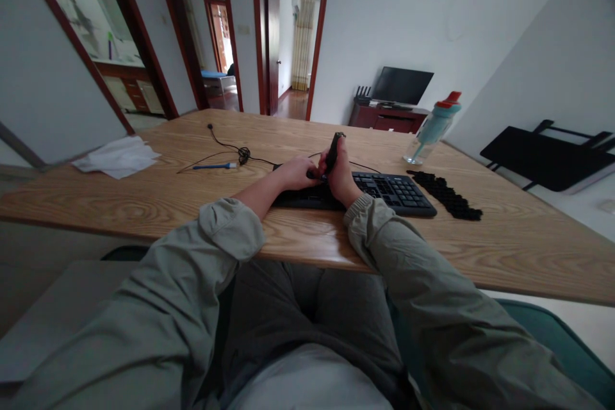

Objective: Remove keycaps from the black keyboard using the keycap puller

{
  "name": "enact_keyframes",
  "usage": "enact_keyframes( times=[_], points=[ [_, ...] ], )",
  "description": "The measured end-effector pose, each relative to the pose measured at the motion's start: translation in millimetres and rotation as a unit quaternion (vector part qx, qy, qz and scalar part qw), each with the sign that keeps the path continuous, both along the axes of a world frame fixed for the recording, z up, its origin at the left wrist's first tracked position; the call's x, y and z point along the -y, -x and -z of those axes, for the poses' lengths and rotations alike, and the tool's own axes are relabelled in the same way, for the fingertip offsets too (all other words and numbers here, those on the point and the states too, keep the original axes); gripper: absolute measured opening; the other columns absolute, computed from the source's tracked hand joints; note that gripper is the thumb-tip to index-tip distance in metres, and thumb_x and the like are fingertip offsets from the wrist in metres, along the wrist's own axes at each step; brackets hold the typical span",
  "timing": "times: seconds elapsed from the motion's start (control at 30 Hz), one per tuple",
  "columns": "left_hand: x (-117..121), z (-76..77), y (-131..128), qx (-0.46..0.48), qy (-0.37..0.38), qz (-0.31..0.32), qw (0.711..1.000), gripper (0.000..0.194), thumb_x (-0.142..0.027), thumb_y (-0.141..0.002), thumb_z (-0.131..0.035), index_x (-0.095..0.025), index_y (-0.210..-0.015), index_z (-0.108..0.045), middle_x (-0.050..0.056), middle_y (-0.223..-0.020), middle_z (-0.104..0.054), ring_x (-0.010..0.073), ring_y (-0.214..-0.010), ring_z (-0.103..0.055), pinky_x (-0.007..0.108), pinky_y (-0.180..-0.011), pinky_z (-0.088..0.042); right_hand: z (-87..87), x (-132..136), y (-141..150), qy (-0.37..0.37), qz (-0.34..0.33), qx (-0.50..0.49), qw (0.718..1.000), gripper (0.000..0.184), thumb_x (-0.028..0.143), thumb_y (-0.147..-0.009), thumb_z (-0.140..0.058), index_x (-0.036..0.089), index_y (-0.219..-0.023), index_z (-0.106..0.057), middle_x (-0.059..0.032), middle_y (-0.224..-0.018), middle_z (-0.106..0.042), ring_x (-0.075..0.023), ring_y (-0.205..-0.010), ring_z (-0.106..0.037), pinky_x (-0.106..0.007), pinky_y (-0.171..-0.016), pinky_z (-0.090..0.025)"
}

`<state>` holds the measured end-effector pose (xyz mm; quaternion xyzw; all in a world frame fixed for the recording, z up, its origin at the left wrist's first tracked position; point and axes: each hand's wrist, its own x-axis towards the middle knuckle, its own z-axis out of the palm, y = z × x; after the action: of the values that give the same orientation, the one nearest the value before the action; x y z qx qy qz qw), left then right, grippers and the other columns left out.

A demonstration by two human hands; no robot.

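Note:
A black keyboard point(396, 193) lies along the table's near side, partly covered by my hands; some keys appear to be off. Above it, my right hand point(342, 177) is closed around a slim black object point(333, 150), which tilts upward out of the fist; its exact kind is unclear. My left hand point(296, 174) meets the right one over the keyboard's left half. Its fingers are closed at a small dark piece point(313, 174) that I cannot make out. To the right of the keyboard, loose black keycaps point(446, 195) lie in a long patch.
Left of the keyboard are a blue-handled brush point(211, 166) and a thin black cable point(244, 155). A crumpled white cloth or tissue point(116, 156) lies at the far left. A clear bottle with a red-topped lid point(435, 127) stands at the back right of the wooden table point(307, 240).

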<state>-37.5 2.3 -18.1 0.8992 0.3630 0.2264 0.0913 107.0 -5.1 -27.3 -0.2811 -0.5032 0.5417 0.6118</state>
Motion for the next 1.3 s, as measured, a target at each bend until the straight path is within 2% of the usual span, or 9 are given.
enact_keyframes(
  times=[0.1,0.23,0.4,0.53,0.67,0.83,0.97,1.1,1.3],
  points=[
    [2,-0.3,-3,-0.045,-0.031,0.003,0.998,0.018,-0.027,-0.078,-0.063,-0.017,-0.084,-0.076,0.007,-0.091,-0.074,0.0195,-0.085,-0.065,0.029,-0.079,-0.047,3.8,0,3,-0.005,0.026,-0.005,1.000,0.061,0.078,-0.083,-0.035,0.022,-0.063,-0.048,0.0039,-0.047,-0.042,-0.0098,-0.041,-0.040,-0.024,-0.040,-0.035],
    [5,1.2,-8,-0.054,-0.049,-0.065,0.995,0.020,-0.031,-0.075,-0.063,-0.019,-0.086,-0.076,0.007,-0.089,-0.074,0.0207,-0.083,-0.065,0.029,-0.075,-0.047,5.6,5,6,-0.012,0.057,-0.011,0.998,0.059,0.075,-0.083,-0.038,0.021,-0.061,-0.048,0.0038,-0.047,-0.042,-0.0094,-0.042,-0.039,-0.024,-0.042,-0.035],
    [6,4.3,-8,-0.012,-0.004,-0.080,0.997,0.021,-0.032,-0.074,-0.066,-0.019,-0.086,-0.076,0.006,-0.085,-0.074,0.0195,-0.082,-0.066,0.025,-0.074,-0.048,3.7,9,12,0.014,0.092,-0.023,0.995,0.059,0.075,-0.083,-0.039,0.021,-0.062,-0.047,0.0043,-0.050,-0.041,-0.0086,-0.042,-0.038,-0.024,-0.042,-0.034],
    [4,5.0,-7,0.017,0.025,-0.082,0.996,0.020,-0.030,-0.074,-0.066,-0.018,-0.086,-0.076,0.006,-0.085,-0.075,0.0188,-0.080,-0.066,0.026,-0.073,-0.048,4.6,3,16,0.028,0.135,0.007,0.990,0.047,0.063,-0.083,-0.051,0.021,-0.062,-0.046,0.0053,-0.051,-0.040,-0.0085,-0.043,-0.037,-0.024,-0.043,-0.034],
    [3,5.2,-8,0.014,0.034,-0.074,0.997,0.018,-0.028,-0.075,-0.066,-0.015,-0.083,-0.076,0.008,-0.083,-0.075,0.0185,-0.072,-0.065,0.028,-0.070,-0.048,7.4,-7,24,0.050,0.249,0.080,0.964,0.031,0.039,-0.075,-0.066,0.022,-0.061,-0.044,0.0059,-0.053,-0.040,-0.0093,-0.048,-0.037,-0.024,-0.045,-0.032],
    [6,4.9,-10,-0.008,0.004,-0.104,0.995,0.020,-0.028,-0.075,-0.065,-0.015,-0.086,-0.075,0.013,-0.091,-0.075,0.0220,-0.079,-0.067,0.031,-0.073,-0.049,7.9,-12,34,0.042,0.346,0.132,0.928,0.028,0.032,-0.079,-0.058,0.022,-0.055,-0.046,0.0031,-0.050,-0.044,-0.0120,-0.051,-0.042,-0.025,-0.048,-0.032],
    [8,6.7,-11,-0.037,-0.035,-0.122,0.991,0.022,-0.027,-0.078,-0.061,-0.016,-0.091,-0.075,0.014,-0.098,-0.074,0.0253,-0.090,-0.068,0.032,-0.079,-0.049,5.8,-8,37,0.033,0.384,0.152,0.910,0.029,0.031,-0.079,-0.057,0.023,-0.052,-0.048,0.0011,-0.049,-0.046,-0.0145,-0.053,-0.046,-0.026,-0.051,-0.036],
    [11,9.6,-10,-0.039,-0.042,-0.142,0.988,0.024,-0.025,-0.078,-0.060,-0.014,-0.092,-0.075,0.015,-0.098,-0.074,0.0269,-0.092,-0.068,0.034,-0.081,-0.049,2.9,-6,37,0.053,0.399,0.144,0.904,0.027,0.029,-0.077,-0.060,0.023,-0.053,-0.048,0.0008,-0.050,-0.045,-0.0170,-0.062,-0.053,-0.025,-0.056,-0.041],
    [19,11.8,-5,0.001,-0.018,-0.118,0.993,0.031,-0.034,-0.081,-0.059,-0.018,-0.100,-0.077,0.010,-0.099,-0.074,0.0231,-0.090,-0.067,0.032,-0.081,-0.049,-0.2,-13,34,0.088,0.452,0.075,0.885,0.026,0.035,-0.080,-0.053,0.024,-0.059,-0.045,0.0002,-0.055,-0.046,-0.0172,-0.066,-0.055,-0.026,-0.058,-0.042]
  ],
)
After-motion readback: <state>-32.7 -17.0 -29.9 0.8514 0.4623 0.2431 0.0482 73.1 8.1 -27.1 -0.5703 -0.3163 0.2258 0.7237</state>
